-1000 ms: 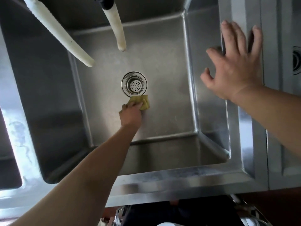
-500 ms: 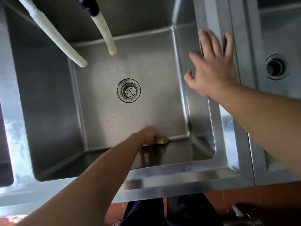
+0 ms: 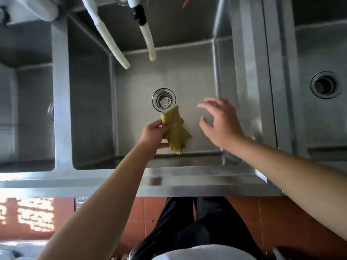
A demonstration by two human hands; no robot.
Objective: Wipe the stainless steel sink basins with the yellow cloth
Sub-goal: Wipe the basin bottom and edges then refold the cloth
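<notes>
1. Over the middle basin (image 3: 197, 76) of a stainless steel sink, the person's left hand (image 3: 153, 134) pinches the yellow cloth (image 3: 175, 130) between thumb and fingers, the hand closed on its upper edge. The cloth hangs loose and rumpled just to the right of that hand, and appears lifted clear of the basin floor, though the view from above does not settle whether its lowest corner touches.

2. The right hand (image 3: 219, 122) hovers near the cloth with fingers spread wide and curled, holding nothing. A gap of bare steel separates it from the cloth's right edge.

3. Just beyond the left hand's fingertips sits the drain strainer (image 3: 164, 100), with the cloth's top corner overlapping its rim in this view. Two white hoses (image 3: 150, 41) hang farther ahead of both hands.

4. The step in hand looks like a pause between wiping strokes: the cloth is being regripped, refolded or passed, not pressed to the metal.

5. A second basin (image 3: 323, 113) with an open drain lies to the right of the right hand, past the dividing rim; a third (image 3: 28, 113) lies to the left of the left arm. Whether either has been wiped cannot be told.

6. The next move likely calls for the right hand to close on the free edge, so the cloth can be bunched flat or changed over, then pressed down onto a basin floor or wall.
</notes>
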